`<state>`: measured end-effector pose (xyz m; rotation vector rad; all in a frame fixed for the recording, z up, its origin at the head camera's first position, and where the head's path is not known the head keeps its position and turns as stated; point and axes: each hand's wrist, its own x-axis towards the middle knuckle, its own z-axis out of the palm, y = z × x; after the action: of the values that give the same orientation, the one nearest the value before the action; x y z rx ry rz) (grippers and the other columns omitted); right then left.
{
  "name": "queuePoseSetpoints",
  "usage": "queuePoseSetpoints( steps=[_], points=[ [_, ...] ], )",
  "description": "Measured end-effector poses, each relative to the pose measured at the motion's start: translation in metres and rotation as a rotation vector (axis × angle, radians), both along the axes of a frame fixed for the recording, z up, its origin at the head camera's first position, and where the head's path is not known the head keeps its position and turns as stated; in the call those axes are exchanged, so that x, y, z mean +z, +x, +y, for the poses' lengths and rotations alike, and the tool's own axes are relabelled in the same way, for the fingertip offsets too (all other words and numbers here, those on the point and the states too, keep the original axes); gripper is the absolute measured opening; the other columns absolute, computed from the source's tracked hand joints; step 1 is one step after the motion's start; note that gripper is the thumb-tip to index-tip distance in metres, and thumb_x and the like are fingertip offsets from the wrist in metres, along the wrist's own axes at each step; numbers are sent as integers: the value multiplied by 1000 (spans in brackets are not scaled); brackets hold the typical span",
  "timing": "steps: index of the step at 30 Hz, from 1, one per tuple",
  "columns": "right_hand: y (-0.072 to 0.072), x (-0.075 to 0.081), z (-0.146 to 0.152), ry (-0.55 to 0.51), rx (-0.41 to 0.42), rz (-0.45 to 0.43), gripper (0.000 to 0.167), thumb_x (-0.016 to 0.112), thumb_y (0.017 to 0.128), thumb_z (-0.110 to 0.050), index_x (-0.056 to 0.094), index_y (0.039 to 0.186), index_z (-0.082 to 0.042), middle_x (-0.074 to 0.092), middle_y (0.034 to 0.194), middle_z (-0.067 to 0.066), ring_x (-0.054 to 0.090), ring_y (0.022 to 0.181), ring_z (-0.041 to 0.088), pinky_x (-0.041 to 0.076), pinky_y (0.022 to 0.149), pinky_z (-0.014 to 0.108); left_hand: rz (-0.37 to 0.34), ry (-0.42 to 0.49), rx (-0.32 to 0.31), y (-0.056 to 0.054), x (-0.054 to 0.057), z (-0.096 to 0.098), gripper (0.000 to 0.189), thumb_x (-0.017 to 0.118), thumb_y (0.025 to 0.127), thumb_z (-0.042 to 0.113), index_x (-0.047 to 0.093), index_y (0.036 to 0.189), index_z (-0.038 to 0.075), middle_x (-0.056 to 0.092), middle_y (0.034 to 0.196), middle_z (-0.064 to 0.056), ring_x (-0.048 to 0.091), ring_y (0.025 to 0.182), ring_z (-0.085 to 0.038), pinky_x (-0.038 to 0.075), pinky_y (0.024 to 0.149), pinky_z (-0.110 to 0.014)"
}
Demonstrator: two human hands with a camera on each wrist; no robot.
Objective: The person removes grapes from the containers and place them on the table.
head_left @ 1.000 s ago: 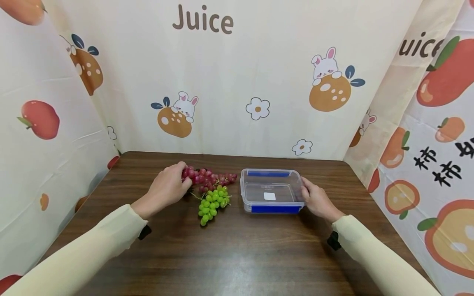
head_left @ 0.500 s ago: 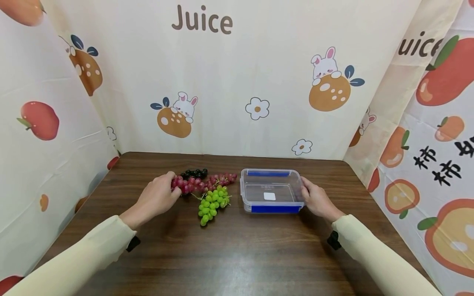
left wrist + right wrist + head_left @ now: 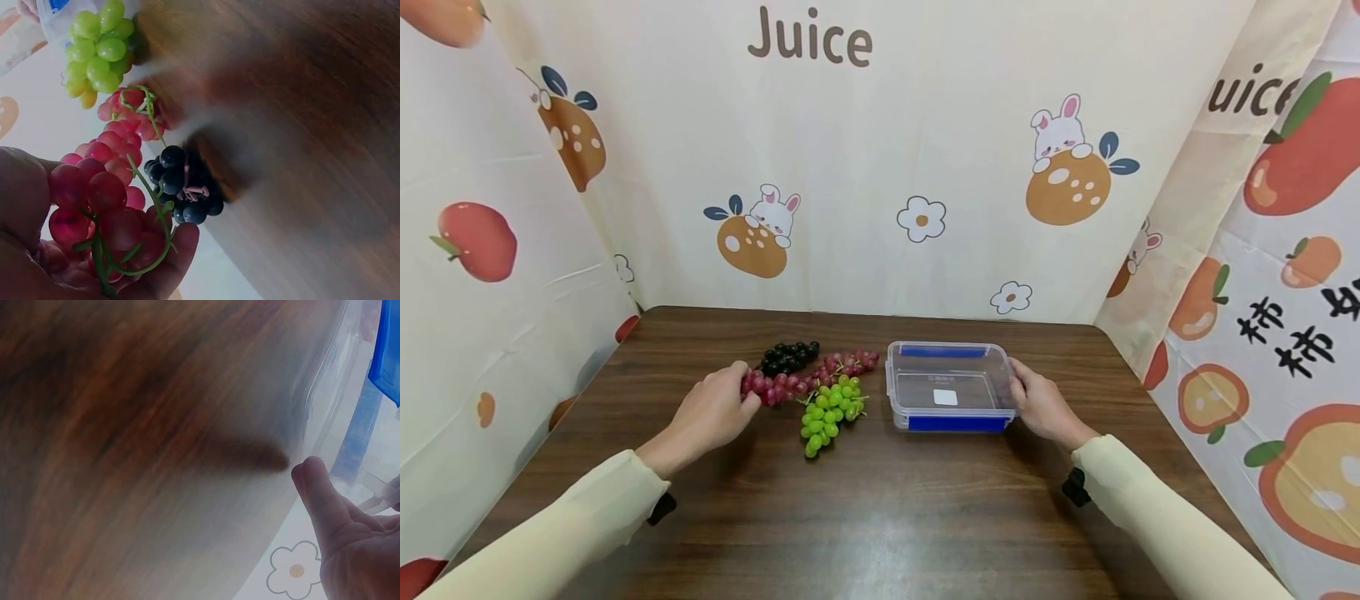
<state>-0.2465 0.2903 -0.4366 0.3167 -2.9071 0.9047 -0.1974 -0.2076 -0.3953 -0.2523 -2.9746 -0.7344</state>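
Observation:
My left hand (image 3: 711, 408) holds a bunch of red grapes (image 3: 770, 387) by its left end, thumb and fingers curled round it. In the left wrist view the green stem of these red grapes (image 3: 119, 219) loops over the fingertips. Just behind lies a bunch of black grapes (image 3: 788, 357). More red grapes (image 3: 853, 362) spread to the right, and a bunch of green grapes (image 3: 831, 412) lies in front of them. My right hand (image 3: 1045, 404) grips the right end of a clear plastic food container (image 3: 917, 387) with blue clips, thumb near its rim.
Everything stands on a dark brown wooden table (image 3: 880, 508). Behind and at both sides hang cream and white printed curtains (image 3: 857, 142) with fruit and rabbits. A white label (image 3: 945, 397) shows on the container.
My left hand has moved left and slightly nearer with the red grapes, uncovering the black grapes behind. The right hand and the container have stayed put.

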Motion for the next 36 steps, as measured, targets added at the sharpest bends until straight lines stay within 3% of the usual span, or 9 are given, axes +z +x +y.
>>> queuePoseSetpoints(
  steps=[14,20,30,36],
  points=[
    [-1,-1,0,5,8,9,49,42,109,-10,35,153,10,55,139,33,59,97,32,49,83,45,-30,-32,16,10,-17,-5,15,61,92,12,57,102,2,50,74,-5,46,61,-21,37,54,-36],
    [-1,1,1,-5,3,-11,50,41,109,-10,33,155,9,59,131,29,57,79,26,47,73,40,-31,-67,17,9,-22,-6,18,63,90,14,59,103,1,53,76,-5,48,63,-22,39,55,-38],
    [0,1,0,-8,-2,-31,51,41,109,-12,32,156,7,58,135,30,59,90,30,48,78,41,-75,-168,6,12,-29,-7,46,66,90,23,60,124,-7,68,110,-24,67,85,-34,52,63,-51],
    [1,0,0,-11,-5,-39,51,40,110,-13,32,156,7,54,141,31,58,99,32,49,85,45,-97,-167,-6,12,-26,-9,54,72,87,30,60,125,-8,68,105,-20,62,78,-27,49,60,-47]
  ],
)
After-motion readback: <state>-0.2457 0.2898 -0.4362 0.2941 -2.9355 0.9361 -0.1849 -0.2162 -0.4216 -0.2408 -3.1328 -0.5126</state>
